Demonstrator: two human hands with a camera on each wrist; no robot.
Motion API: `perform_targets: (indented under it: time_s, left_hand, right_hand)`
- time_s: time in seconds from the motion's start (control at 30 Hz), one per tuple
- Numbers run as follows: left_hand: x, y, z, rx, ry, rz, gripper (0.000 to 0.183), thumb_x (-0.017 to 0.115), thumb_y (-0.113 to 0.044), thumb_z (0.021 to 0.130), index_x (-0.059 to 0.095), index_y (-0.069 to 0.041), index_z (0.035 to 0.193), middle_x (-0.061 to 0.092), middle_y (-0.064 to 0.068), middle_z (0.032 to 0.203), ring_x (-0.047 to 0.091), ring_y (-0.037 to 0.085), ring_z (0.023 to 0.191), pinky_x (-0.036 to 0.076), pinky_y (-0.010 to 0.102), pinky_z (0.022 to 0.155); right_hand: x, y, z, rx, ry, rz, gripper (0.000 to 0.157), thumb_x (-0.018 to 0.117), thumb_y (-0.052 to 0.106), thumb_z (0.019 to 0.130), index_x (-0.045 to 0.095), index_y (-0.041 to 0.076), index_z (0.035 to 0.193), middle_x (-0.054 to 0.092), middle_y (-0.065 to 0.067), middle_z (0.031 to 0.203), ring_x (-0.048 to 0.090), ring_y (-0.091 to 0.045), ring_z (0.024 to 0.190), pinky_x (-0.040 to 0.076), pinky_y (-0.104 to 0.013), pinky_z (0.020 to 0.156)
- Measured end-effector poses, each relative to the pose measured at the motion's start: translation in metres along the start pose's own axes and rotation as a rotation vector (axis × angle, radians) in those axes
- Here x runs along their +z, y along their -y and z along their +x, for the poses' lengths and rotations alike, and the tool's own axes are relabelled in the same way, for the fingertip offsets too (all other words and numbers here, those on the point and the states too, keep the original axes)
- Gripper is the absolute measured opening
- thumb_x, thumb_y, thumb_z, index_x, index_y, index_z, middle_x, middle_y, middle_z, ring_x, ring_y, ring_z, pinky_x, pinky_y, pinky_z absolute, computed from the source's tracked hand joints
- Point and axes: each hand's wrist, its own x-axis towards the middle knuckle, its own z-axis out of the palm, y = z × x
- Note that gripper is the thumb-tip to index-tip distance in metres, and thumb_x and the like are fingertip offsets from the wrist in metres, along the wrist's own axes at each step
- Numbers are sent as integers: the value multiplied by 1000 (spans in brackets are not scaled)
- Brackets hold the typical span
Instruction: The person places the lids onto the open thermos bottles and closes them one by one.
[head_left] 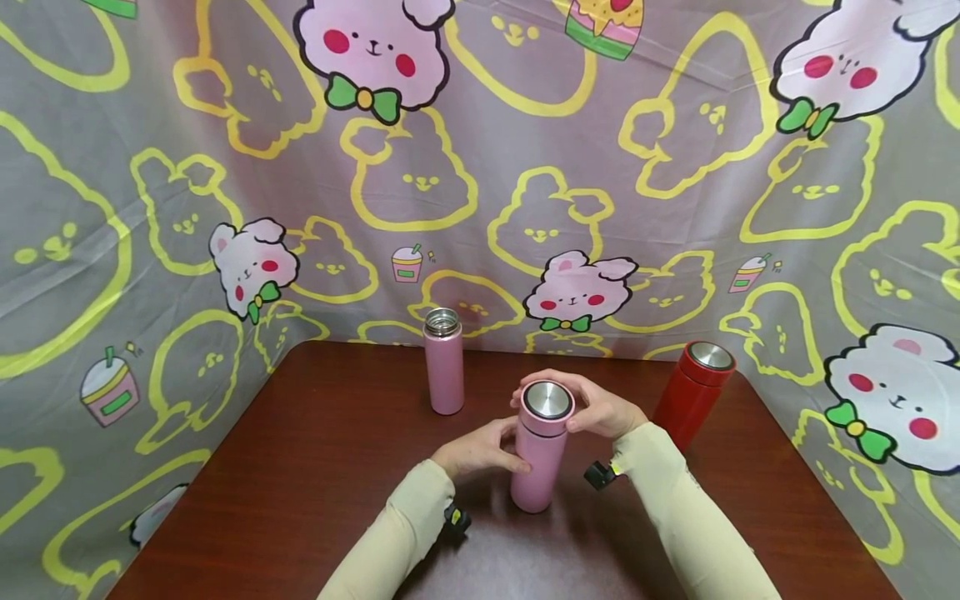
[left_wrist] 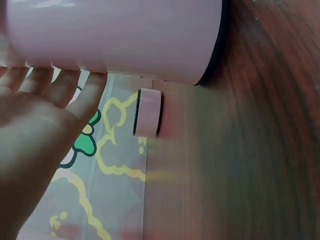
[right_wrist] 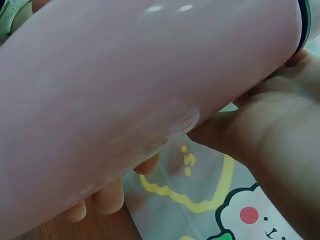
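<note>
The left hand (head_left: 483,450) is wrapped round the body of a pink bottle (head_left: 542,467), its thumb across the near side and its fingers round behind. The right hand (head_left: 603,408) grips the same bottle higher up, its fingers and thumb curled about the lid (head_left: 548,402), whose round silver top faces up between them. The bottle is near upright, leaning a little; I cannot tell whether its base touches the counter (head_left: 322,467). Each wrist carries a small black camera (head_left: 598,476) just past the cuff of a pale sleeve (head_left: 678,500).

Close to the right forearm, partly behind it, stands a red bottle (head_left: 688,400) with its silver-topped lid on. Farther back, left of the hands, a second pink bottle (head_left: 446,375) stands upright with its bare metal neck uncovered. The left wrist view also catches a short pink cylinder (left_wrist: 149,113) with dark rims on the counter, beyond the held bottle.

Behind everything hangs a grey cloth (head_left: 495,146) printed with yellow outlines and white rabbits.
</note>
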Motion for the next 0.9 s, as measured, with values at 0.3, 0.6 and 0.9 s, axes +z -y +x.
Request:
perform_targets:
  time_s: [0.3,0.6,0.9]
  left_hand:
    - [0,0,-1,-11,-8,-5,67,72,-13,83,39,-13,141,50,1,134,49,16,120,41,33,98]
    - [1,1,-1,8,-8,-30,67,71,-6,82,39,-10,141,51,3,133,50,17,119,42,33,97]
    - [2,1,-1,17,-28,10,66,71,-7,83,39,-10,141,51,3,132,49,16,119,42,32,97]
  right_hand:
    - [6,0,-5,21,-131,-127,64,67,14,82,35,-8,134,49,-24,130,48,-35,119,38,-48,101]
    - [18,2,-13,79,-317,-289,61,68,13,81,41,-4,133,56,-17,125,52,-30,114,44,-42,94]
    - [36,3,-14,93,-527,-456,57,71,6,78,47,1,129,59,-9,119,55,-24,108,46,-36,90]
